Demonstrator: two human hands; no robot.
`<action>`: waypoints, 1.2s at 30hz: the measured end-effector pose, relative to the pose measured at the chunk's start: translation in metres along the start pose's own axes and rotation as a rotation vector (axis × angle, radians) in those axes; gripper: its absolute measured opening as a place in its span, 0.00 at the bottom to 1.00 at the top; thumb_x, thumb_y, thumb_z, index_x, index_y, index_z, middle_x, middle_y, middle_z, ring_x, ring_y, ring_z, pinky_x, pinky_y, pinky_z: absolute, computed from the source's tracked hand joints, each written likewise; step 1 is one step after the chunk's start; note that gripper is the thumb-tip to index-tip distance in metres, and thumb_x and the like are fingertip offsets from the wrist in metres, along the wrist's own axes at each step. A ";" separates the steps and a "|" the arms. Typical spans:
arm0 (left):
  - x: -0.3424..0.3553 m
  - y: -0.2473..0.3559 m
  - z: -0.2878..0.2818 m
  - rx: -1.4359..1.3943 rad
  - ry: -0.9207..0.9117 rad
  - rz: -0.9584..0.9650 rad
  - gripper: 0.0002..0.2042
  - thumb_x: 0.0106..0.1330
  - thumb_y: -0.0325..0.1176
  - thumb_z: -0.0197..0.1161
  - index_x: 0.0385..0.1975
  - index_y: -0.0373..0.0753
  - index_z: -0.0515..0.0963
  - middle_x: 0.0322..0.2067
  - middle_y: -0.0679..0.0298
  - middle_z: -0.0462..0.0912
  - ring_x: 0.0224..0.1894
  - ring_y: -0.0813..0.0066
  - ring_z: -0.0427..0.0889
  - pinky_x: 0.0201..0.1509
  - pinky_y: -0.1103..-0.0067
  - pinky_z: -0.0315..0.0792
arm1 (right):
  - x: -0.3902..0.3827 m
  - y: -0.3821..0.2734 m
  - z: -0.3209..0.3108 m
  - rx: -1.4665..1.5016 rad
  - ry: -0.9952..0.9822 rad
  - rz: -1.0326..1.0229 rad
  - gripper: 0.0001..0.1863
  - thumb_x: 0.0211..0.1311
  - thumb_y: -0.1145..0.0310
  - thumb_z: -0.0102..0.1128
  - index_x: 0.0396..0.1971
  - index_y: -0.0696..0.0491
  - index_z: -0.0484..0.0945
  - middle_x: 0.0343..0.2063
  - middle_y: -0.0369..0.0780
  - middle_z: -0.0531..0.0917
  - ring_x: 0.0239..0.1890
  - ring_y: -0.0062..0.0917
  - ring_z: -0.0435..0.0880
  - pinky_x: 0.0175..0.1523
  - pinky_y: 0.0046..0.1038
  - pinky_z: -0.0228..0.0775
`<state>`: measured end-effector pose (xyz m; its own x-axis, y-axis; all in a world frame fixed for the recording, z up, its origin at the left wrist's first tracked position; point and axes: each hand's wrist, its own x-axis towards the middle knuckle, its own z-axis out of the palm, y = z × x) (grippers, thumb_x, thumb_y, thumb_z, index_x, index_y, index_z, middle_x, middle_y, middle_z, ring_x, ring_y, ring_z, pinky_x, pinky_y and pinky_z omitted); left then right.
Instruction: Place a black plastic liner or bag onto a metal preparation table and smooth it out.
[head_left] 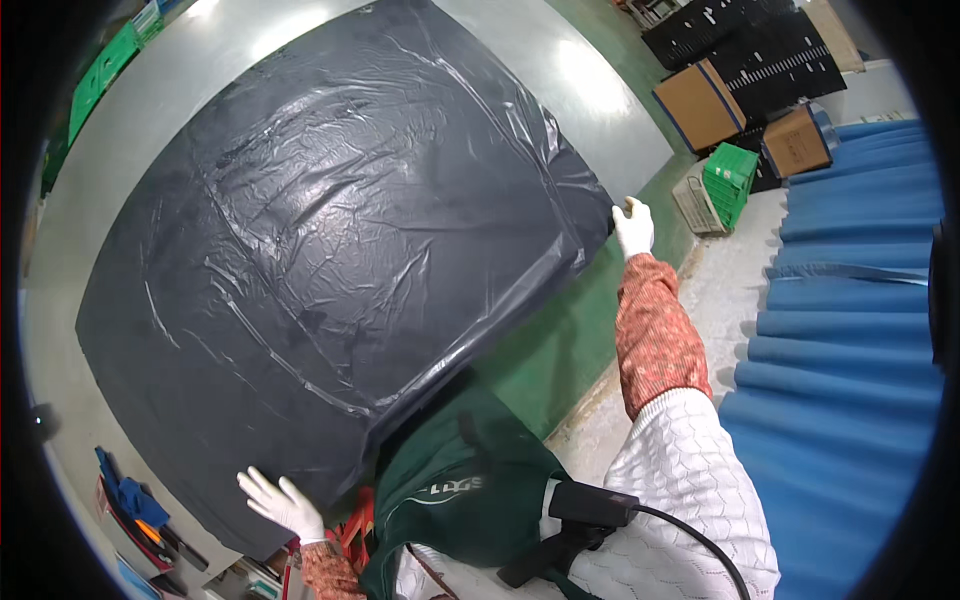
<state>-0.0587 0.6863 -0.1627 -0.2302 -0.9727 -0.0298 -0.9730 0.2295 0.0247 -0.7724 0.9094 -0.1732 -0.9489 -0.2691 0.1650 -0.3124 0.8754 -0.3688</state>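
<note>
A big dark grey plastic sheet (330, 230), creased and glossy, is spread over a pale smooth table (590, 90). My left hand (284, 507), in a white glove, lies with spread fingers on the sheet near its near left edge. At the sheet's right corner my right hand (634, 228), also gloved in white, has its fingers and thumb closed on the edge. The fingertips there are partly hidden. Along the near side the sheet's edge hangs over the table.
Cardboard boxes (700, 105) and a green crate (731, 184) stand on the floor at the far right. A blue curtain (850, 300) hangs on the right. Green crates (103, 78) line the far left. Tools and a blue cloth (140, 502) lie at the near left.
</note>
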 end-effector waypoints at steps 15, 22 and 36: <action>0.008 0.067 0.028 -0.014 0.084 -0.020 0.28 0.72 0.44 0.42 0.68 0.38 0.55 0.71 0.56 0.50 0.73 0.59 0.47 0.73 0.59 0.38 | 0.032 -0.010 0.005 -0.032 -0.177 -0.007 0.11 0.56 0.58 0.62 0.29 0.50 0.81 0.32 0.41 0.84 0.38 0.35 0.82 0.46 0.35 0.69; 0.006 0.067 0.027 0.018 0.105 -0.015 0.28 0.71 0.43 0.43 0.68 0.39 0.55 0.71 0.56 0.51 0.73 0.60 0.47 0.73 0.60 0.38 | -0.008 -0.055 -0.005 -0.036 0.276 -0.339 0.13 0.54 0.69 0.55 0.38 0.58 0.78 0.36 0.47 0.80 0.41 0.41 0.79 0.47 0.42 0.69; 0.012 0.080 0.016 -0.035 0.134 0.062 0.30 0.66 0.42 0.53 0.66 0.37 0.58 0.68 0.50 0.55 0.71 0.54 0.50 0.71 0.55 0.41 | -0.054 0.059 -0.025 -0.830 -0.162 -0.072 0.33 0.68 0.49 0.43 0.66 0.55 0.59 0.65 0.49 0.63 0.67 0.42 0.59 0.69 0.50 0.44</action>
<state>-0.1398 0.6939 -0.1772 -0.2835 -0.9531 0.1064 -0.9552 0.2905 0.0572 -0.7381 0.9854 -0.1811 -0.9424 -0.3344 0.0057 -0.2980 0.8475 0.4393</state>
